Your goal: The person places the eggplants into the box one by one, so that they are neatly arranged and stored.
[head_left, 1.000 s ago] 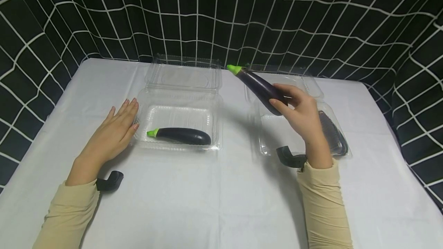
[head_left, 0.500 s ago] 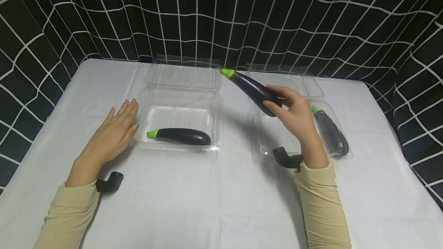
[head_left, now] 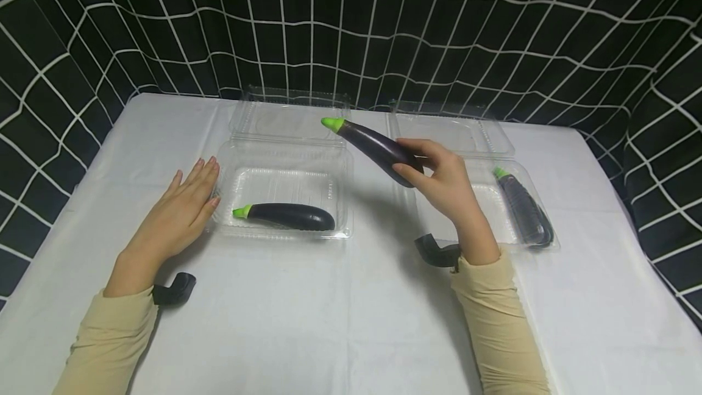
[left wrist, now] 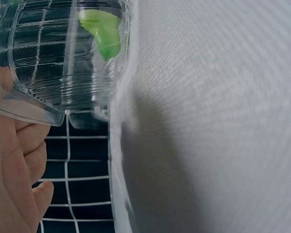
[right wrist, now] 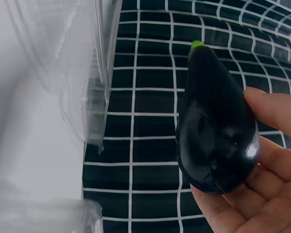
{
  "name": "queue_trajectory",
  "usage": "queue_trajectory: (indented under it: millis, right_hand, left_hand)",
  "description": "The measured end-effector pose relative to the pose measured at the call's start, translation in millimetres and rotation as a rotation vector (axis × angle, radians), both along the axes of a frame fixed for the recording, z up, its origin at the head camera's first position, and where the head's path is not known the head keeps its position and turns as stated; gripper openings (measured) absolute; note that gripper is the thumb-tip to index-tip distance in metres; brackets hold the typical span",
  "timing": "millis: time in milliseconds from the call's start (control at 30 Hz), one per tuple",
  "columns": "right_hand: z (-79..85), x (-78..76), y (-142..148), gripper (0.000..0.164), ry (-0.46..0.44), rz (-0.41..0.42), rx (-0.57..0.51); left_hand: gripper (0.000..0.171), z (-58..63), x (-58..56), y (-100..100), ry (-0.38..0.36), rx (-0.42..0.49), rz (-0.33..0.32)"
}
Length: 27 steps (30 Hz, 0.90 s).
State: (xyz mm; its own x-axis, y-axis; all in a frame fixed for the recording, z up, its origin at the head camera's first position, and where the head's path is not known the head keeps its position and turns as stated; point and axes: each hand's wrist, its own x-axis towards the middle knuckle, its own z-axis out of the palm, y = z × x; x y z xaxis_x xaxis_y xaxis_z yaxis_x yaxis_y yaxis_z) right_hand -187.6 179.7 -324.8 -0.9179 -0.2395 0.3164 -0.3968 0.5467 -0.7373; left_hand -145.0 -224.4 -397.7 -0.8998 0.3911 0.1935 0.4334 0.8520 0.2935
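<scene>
My right hand (head_left: 441, 185) grips a dark purple eggplant (head_left: 378, 148) by its thick end, thumb on one side and fingers on the other. Its green stem points to the far left, above the gap between two clear plastic containers. Along the front of the left container (head_left: 285, 157) lies a second eggplant (head_left: 290, 216), its stem to the left; in the left wrist view only that green stem (left wrist: 104, 31) shows through the plastic. My left hand (head_left: 178, 215) lies with straight fingers at the left container's left side, fingertips right at the rim.
The right container (head_left: 466, 224), its lid (head_left: 450, 136) folded back, has an eggplant (head_left: 523, 209) along its right side. The left lid (head_left: 290, 120) also lies back. A white cloth (head_left: 274, 322) covers the table, and a black curtain (head_left: 329, 23) with white grid lines stands behind.
My right hand has moved left with the eggplant, bringing the stem nearer the left container. The eggplant in the right container shows more fully. The left hand has stayed in place.
</scene>
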Motion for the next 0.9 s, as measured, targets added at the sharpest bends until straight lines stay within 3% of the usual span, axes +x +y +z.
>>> queue_trajectory:
  millis: [467, 900]
  right_hand:
    - [-0.2, -4.6, -26, 0.040, -0.008, 0.068, 0.049]
    - [-10.3, -9.4, -61, 0.039, -0.041, 0.159, 0.037]
  left_hand:
    - [0.056, -0.9, -0.1, 0, 0.000, 0.000, 0.008]
    - [0.056, -1.1, -0.3, 0, 0.003, -0.001, 0.008]
